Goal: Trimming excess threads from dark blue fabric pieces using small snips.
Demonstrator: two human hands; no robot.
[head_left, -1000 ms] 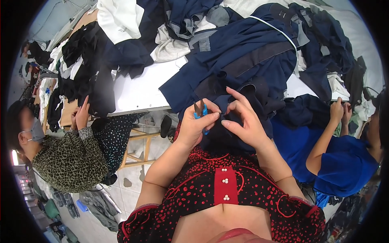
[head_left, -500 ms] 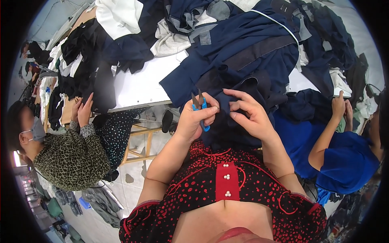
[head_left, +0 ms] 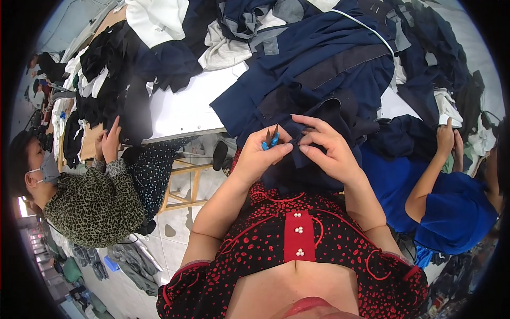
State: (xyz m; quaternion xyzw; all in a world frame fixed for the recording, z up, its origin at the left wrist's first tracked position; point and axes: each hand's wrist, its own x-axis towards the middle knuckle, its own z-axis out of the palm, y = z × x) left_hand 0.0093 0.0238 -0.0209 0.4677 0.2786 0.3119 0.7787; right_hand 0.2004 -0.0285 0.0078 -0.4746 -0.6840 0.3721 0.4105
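My left hand (head_left: 260, 155) is closed, with small thread snips (head_left: 270, 142) with blue handles tucked in it. Their dark blades point up and away from me. Its thumb and forefinger also pinch an edge of a dark navy garment piece (head_left: 311, 178). Close on the right, my right hand (head_left: 330, 151) has thumb and a finger brought together on the same cloth, the forefinger stretched out above. Exactly what lies between its fingertips is hidden. The cloth hangs over the table edge toward my lap and joins a heap of navy garments (head_left: 324, 64).
A white table (head_left: 183, 109) bears black, white and grey cloth pieces. A white cord (head_left: 372, 32) crosses the navy heap. On the left sits a masked person in a leopard-print top (head_left: 95, 204); on the right, a person in a blue shirt (head_left: 457, 207) handles white cloth. A wooden stool (head_left: 186, 183) stands left.
The snips have turned back into my left palm, so less of blades and handles shows. My left fingers have shifted slightly right, nearer my right hand. The right hand has barely moved.
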